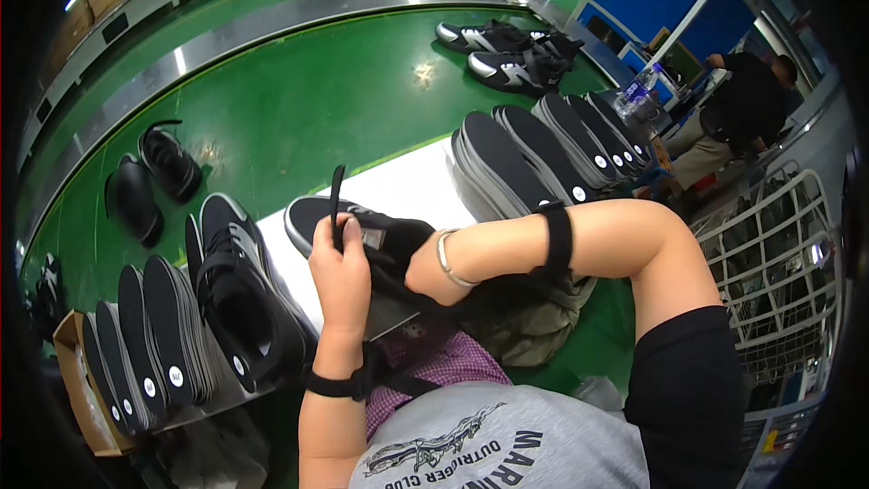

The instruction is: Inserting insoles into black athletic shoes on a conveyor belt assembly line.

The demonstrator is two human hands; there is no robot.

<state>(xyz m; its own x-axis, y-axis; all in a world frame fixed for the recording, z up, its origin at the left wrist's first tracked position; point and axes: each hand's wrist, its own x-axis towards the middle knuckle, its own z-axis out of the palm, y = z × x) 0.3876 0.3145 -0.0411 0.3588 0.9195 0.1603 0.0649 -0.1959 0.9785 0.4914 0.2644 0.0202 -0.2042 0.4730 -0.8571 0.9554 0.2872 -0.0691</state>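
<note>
A black shoe (pixel 405 232) with a pale grey sole edge lies on the white bench top in front of me, its toe pointing left and away. My left hand (pixel 342 276) is closed at the shoe's near side, pinching a narrow black strap (pixel 338 183) that sticks up past the thumb. At the shoe's opening is my right hand (pixel 434 277), bent at the wrist. Its fingers are hidden by the shoe, so their grip does not show. A pale label is visible inside the shoe, between the hands.
Left of the hands stand more black shoes (pixel 237 294), then stacked insoles (pixel 172 335) and a cardboard box (pixel 71 353). Further insole stacks (pixel 507 163) line the bench's right part. Shoes (pixel 516 68) rest on the green surface beyond. A white wire basket (pixel 778 263) and a seated person (pixel 747 109) are at right.
</note>
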